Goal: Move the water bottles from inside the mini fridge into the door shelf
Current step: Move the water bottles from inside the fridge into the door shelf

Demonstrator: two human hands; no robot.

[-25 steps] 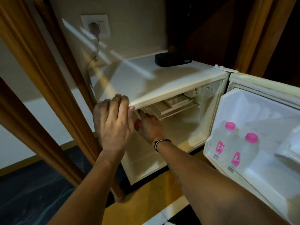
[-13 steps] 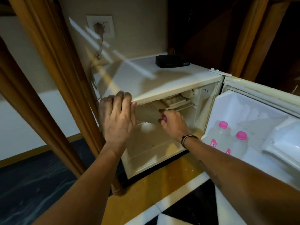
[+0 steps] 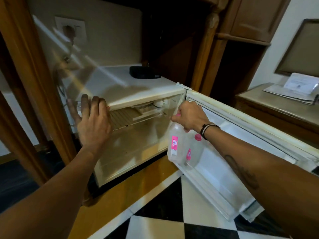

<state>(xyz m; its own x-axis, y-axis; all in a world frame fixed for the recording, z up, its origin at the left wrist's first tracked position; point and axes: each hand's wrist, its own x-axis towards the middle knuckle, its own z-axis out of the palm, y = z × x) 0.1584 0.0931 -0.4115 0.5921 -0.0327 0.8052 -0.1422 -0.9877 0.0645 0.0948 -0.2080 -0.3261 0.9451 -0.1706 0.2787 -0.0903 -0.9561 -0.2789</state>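
The white mini fridge (image 3: pixel 138 90) stands open, its door (image 3: pixel 241 128) swung to the right. My right hand (image 3: pixel 188 116) grips the pink-capped neck of a clear water bottle (image 3: pixel 176 144) with a pink label and holds it upright over the door shelf (image 3: pixel 207 185). Right beside it, another pink-capped bottle (image 3: pixel 194 150) stands in the door shelf. My left hand (image 3: pixel 93 123) hangs open with spread fingers just off the fridge's top left front edge. Only wire shelves show in the fridge's interior.
A black box (image 3: pixel 145 72) lies on the fridge top. A wooden post (image 3: pixel 34 80) stands close on the left, with a wall socket (image 3: pixel 70 28) behind it. At right is a wooden cabinet (image 3: pixel 276 107) with papers on it. The floor is black-and-white tile.
My right hand has drawn a bottle out of the fridge interior and carried it right to the door shelf. My left hand has let go of the fridge's top edge and opened.
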